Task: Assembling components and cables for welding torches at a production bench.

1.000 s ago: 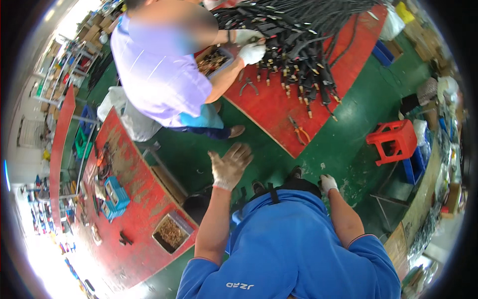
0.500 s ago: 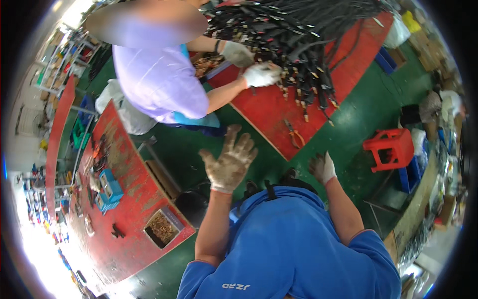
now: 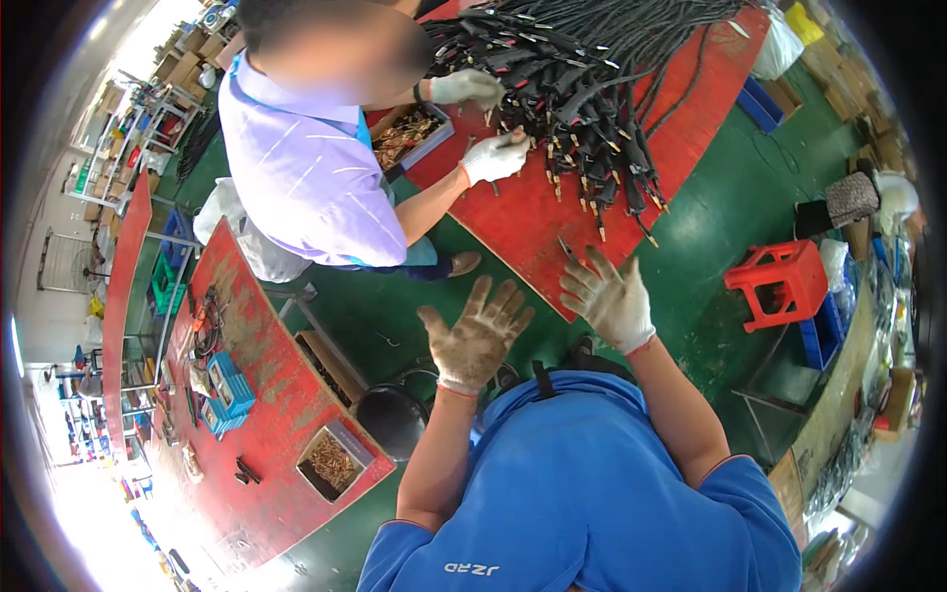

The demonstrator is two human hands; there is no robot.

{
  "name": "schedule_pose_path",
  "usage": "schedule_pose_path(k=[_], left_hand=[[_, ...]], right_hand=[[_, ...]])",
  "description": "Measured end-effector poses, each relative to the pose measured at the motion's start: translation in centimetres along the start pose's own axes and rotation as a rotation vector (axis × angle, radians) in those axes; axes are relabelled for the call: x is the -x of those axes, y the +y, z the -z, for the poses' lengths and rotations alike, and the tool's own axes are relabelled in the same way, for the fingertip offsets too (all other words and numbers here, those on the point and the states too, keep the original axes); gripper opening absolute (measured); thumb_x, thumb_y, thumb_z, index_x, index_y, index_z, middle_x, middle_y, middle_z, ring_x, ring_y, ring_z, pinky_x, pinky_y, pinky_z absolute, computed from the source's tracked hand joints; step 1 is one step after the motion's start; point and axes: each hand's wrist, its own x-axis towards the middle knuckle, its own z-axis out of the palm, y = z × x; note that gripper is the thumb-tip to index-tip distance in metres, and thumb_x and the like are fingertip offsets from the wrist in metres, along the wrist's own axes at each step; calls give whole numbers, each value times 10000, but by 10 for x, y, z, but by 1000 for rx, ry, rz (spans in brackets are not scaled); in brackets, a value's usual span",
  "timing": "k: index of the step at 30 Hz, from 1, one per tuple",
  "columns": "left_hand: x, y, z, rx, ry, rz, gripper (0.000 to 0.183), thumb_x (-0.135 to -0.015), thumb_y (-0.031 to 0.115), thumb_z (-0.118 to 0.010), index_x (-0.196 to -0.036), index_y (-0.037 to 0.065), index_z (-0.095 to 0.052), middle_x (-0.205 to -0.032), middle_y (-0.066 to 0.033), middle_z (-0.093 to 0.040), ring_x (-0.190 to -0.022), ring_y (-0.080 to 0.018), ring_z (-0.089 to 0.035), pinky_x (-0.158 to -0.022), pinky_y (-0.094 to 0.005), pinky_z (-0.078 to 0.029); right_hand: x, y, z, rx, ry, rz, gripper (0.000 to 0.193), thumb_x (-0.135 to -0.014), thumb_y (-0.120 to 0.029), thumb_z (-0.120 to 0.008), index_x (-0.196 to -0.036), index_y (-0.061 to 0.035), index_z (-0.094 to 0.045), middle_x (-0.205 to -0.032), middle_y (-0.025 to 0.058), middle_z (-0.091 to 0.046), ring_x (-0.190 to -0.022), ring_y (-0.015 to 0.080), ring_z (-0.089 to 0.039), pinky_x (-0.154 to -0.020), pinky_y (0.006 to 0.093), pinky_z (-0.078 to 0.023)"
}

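My left hand (image 3: 475, 337) wears a soiled white work glove and is held up with its fingers spread, holding nothing. My right hand (image 3: 614, 301), also gloved, is raised with open fingers near the close corner of the red table (image 3: 493, 222). It covers most of a pair of pliers there; only the metal tip (image 3: 564, 245) shows past the fingers. On that table lies a large heap of black cables (image 3: 592, 109) with brass-coloured ends. A co-worker's gloved hands (image 3: 496, 158) are at the heap's left edge.
A second red table (image 3: 266, 395) on my left bears a blue case (image 3: 229, 385) and an open box (image 3: 350, 434) of small copper-coloured parts. A black round stool (image 3: 393, 422) stands beside it. To the right is a red plastic stool (image 3: 779, 284). A co-worker (image 3: 306, 168) stands ahead left.
My right hand has risen from beside my body, moving left and opening over the table corner and pliers. My left hand has shifted slightly right. The co-worker's near hand has drawn back left.
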Motion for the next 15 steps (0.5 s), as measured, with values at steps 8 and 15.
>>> schedule_pose_path(k=[8,15], left_hand=[[4,-31,4,-139,189,185,1193,-906,962,-498,-1683,60,-429,-1702,-210,-480,-1569,-412,-448,-1333,-637,-258],[13,-23,80,-828,318,383,913,-1059,753,-558,-1576,3,-497,-1439,-174,-652,-1306,-326,-638,-1137,-484,-494]], right_hand=[[0,58,-30,1568,108,269,418,-1162,-259,-539,-1543,-91,-580,-1498,185,-641,-1438,363,-613,-1178,412,-477],[8,47,6,1670,360,54,529,-1118,-440,-555,-1485,-72,-656,-1447,223,-700,-1392,418,-639,-1171,446,-492]])
